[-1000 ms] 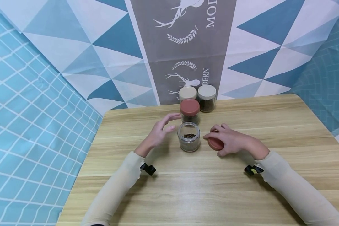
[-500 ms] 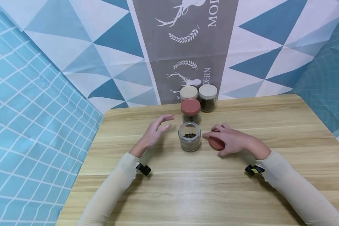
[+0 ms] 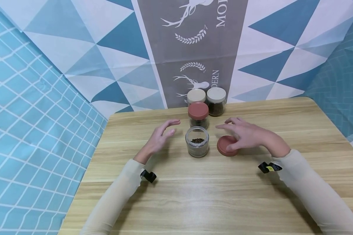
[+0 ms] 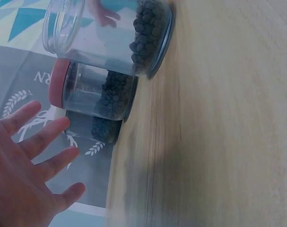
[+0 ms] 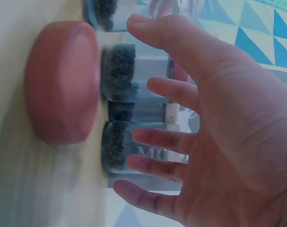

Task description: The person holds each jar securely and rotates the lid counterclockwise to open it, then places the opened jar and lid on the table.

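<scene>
An uncapped glass jar point(image 3: 197, 148) with small dark brown beans or pellets in its bottom stands mid-table. To its right a red lid point(image 3: 225, 146) lies on the wood. My right hand point(image 3: 247, 133) hovers over that lid, fingers spread and holding nothing; the right wrist view shows a gap between the fingers and the lid point(image 5: 63, 82). Left of the jar, my left hand point(image 3: 159, 137) hangs in the air with its fingers relaxed and apart, palm toward the jar. In the left wrist view the open jar point(image 4: 110, 35) is above the fingertips.
Behind the open jar stands a red-lidded jar point(image 3: 198, 112) with dark contents. Farther back are a cream-lidded jar point(image 3: 196, 95) and a white-lidded jar point(image 3: 216, 101), close to the patterned backdrop point(image 3: 191, 52). A wooden table point(image 3: 194, 195) bears everything.
My right hand has let go of the red lid and lifted up and slightly right, leaving the lid on the table. My left hand drew back a little to the left from the jars.
</scene>
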Available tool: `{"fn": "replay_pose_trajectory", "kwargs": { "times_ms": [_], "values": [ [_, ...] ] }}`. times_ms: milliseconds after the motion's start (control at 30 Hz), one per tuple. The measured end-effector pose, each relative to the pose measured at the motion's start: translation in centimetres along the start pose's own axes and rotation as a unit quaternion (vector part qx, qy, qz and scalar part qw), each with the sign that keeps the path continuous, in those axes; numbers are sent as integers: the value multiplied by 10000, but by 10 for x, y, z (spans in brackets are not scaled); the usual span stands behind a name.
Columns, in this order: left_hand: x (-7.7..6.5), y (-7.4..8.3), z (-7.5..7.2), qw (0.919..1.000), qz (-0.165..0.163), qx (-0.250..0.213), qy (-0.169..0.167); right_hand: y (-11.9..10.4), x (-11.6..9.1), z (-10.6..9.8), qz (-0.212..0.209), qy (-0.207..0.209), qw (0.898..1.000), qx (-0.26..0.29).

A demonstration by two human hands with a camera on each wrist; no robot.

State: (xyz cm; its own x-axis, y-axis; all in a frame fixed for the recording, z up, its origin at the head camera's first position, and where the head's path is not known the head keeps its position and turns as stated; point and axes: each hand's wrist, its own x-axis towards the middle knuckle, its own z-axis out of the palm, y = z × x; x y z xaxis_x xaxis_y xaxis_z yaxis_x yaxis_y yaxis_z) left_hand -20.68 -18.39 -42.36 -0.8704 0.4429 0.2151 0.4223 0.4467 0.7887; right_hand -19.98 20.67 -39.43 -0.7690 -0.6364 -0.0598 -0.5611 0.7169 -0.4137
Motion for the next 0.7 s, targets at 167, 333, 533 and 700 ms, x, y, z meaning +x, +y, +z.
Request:
{"fn": "replay_pose_trajectory", "kwargs": {
  "times_ms": [167,333,533,700],
  "values": [
    [1,0,2,10000,10,-2,-27,1,0,-13,103,164,9998,2],
    [2,-1,4,10000,4,10,-46,1,2,-22,110,359,9992,103],
    [0,-2,5,9999,-35,-39,-123,2,8,-23,-42,1148,9933,110],
    [-1,-4,7,9998,-73,-75,-153,1,19,-18,-490,2417,9691,-95]
  ]
}}
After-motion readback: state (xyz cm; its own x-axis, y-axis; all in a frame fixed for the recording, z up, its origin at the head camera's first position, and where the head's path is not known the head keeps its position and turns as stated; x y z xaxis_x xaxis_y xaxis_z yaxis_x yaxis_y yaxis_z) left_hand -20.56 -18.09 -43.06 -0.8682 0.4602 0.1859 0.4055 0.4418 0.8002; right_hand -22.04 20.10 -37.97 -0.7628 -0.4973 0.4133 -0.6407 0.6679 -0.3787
